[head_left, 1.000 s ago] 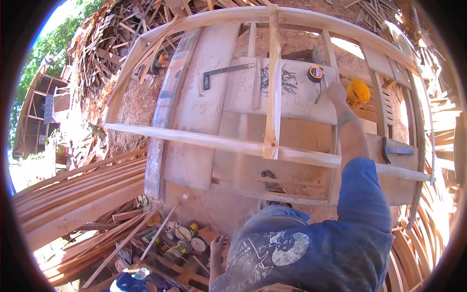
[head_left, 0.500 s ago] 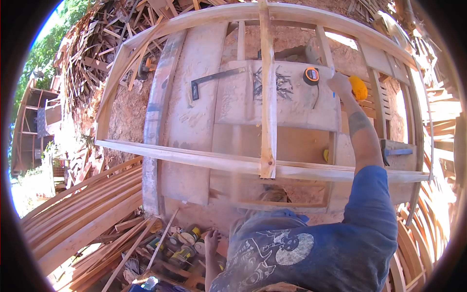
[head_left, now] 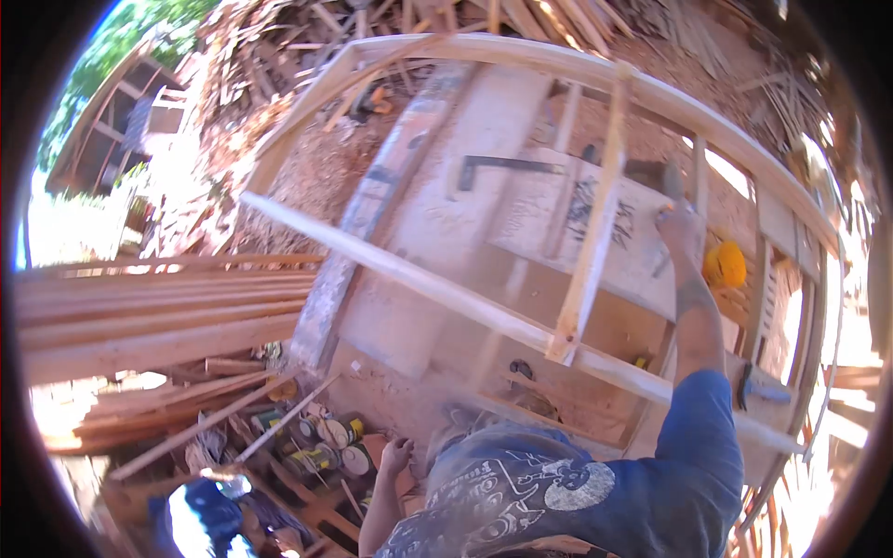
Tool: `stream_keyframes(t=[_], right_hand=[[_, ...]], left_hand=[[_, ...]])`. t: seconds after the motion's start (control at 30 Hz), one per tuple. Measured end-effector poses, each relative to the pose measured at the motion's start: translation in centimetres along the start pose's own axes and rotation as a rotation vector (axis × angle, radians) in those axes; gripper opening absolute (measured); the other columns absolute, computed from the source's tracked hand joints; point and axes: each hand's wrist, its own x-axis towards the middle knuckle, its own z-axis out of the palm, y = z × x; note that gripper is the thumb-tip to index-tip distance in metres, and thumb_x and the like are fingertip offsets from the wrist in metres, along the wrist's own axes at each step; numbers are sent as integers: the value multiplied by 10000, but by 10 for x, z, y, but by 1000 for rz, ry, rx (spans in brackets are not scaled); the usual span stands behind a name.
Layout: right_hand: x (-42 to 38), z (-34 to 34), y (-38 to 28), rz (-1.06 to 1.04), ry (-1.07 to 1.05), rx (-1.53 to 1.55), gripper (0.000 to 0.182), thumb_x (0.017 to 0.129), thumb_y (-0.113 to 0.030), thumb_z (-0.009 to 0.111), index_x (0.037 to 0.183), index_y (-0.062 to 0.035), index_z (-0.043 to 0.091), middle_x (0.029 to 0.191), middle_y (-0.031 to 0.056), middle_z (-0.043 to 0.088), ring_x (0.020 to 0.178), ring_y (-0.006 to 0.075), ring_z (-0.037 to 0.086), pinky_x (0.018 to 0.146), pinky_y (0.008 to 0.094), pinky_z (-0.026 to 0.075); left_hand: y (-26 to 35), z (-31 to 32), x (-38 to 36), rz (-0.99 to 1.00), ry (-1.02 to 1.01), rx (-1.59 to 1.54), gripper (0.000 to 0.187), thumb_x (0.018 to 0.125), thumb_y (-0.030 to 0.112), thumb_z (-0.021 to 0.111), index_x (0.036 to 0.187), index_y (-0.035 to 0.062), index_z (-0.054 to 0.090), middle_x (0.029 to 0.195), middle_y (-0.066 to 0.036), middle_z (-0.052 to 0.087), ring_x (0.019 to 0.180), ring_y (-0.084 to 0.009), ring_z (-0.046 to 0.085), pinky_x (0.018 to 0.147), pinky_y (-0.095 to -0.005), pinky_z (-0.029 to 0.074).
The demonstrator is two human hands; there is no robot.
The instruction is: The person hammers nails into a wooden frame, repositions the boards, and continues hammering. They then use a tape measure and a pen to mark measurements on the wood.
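My right hand (head_left: 678,223) reaches over the board (head_left: 530,219) with its fingers closed around the tape measure, which they mostly hide. Part of the dark tape strip (head_left: 661,269) shows below the hand. Near my right forearm sits a yellow-orange round object (head_left: 726,265). A pile of dark nails (head_left: 580,210) lies on the board, partly behind a wooden crosspiece (head_left: 595,232). Farther left is a dark framing square (head_left: 507,165). My left hand (head_left: 397,455) hangs low at my side, fingers curled, with nothing visible in it.
A wooden frame (head_left: 437,293) spans the work surface in front of me. A blue-handled tool (head_left: 766,388) lies at the right. Stacked planks (head_left: 167,312) stand on the left, above several cans (head_left: 316,458). Wood scraps (head_left: 270,93) are heaped behind.
My right hand has moved from beside the yellow-orange object leftward onto the tape measure and closed on it. The whole view has rotated clockwise. My left hand still hangs low.
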Motion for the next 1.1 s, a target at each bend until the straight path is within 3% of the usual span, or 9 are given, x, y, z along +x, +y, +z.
stream_keyframes(t=[0.03, 0.07, 0.13, 0.27, 0.37, 0.47, 0.6, 0.8, 1.1], right_hand=[[2, 9, 1, 15, 74, -26, 296, 824, -258, 652, 996, -18, 647, 819, 223, 679, 799, 410, 671, 713, 506, 525], [9, -20, -15, 289, -25, 184, 348, 825, -295, 664, 992, 3, 602, 815, 235, 655, 808, 409, 661, 732, 486, 517], [14, -34, -13, 312, 78, 345, 425, 807, -332, 712, 989, 7, 533, 906, 223, 630, 827, 356, 634, 760, 442, 509], [-6, -142, -113, -36, 105, 828, 349, 820, -143, 761, 999, -47, 478, 1153, 151, 580, 909, 195, 564, 775, 342, 491], [-91, -243, -257, -346, -67, 1063, 285, 832, -64, 725, 969, -64, 475, 1260, 149, 569, 906, 160, 563, 784, 304, 489], [-209, -278, -362, -510, -432, 1157, 310, 818, -85, 736, 1004, -64, 488, 1191, 165, 578, 937, 229, 594, 797, 332, 486], [-338, -278, -451, -911, -791, 1124, 348, 855, -195, 750, 1057, -59, 501, 1156, 206, 580, 929, 347, 621, 823, 414, 487], [-412, -267, -522, -860, -819, 992, 235, 978, -251, 597, 1002, -18, 587, 1077, 213, 623, 916, 345, 621, 803, 429, 474], [-509, -242, -622, -597, -1522, 930, 334, 926, -335, 660, 931, 0, 654, 832, 140, 665, 775, 205, 609, 733, 372, 472]], left_hand=[[18, -10, -9, 26, 28, 82, 350, 923, 272, 588, 1063, -30, 694, 897, -140, 722, 783, -202, 698, 738, -340, 547], [30, -18, -18, 66, 84, 24, 344, 924, 269, 592, 1069, -25, 694, 896, -143, 722, 790, -201, 699, 743, -340, 546], [51, -28, -32, 151, 182, -85, 332, 925, 263, 599, 1082, -13, 694, 894, -147, 723, 804, -200, 701, 754, -341, 545], [124, -40, -48, 465, 364, -422, 317, 945, 202, 599, 1160, -25, 649, 1000, -135, 709, 931, -196, 678, 842, -331, 528], [202, -56, -66, 628, 182, -807, 356, 985, 195, 560, 1268, -21, 577, 1199, -126, 639, 1102, -191, 615, 934, -322, 501], [252, -71, -103, 639, -118, -1340, 376, 1007, 224, 534, 1299, -14, 547, 1237, -123, 604, 1149, -186, 585, 953, -331, 502], [182, -109, -109, 585, -401, -1659, 382, 1023, 295, 493, 1256, 1, 568, 1155, -99, 625, 1084, -170, 613, 892, -332, 531], [-12, -175, -94, 393, -100, -1163, 336, 968, 248, 534, 1214, 25, 589, 997, -84, 639, 909, -161, 659, 769, -303, 559], [-28, -258, -99, 460, 64, -825, 487, 967, 286, 593, 1354, 28, 447, 1089, -151, 622, 897, -200, 666, 674, -322, 572]])
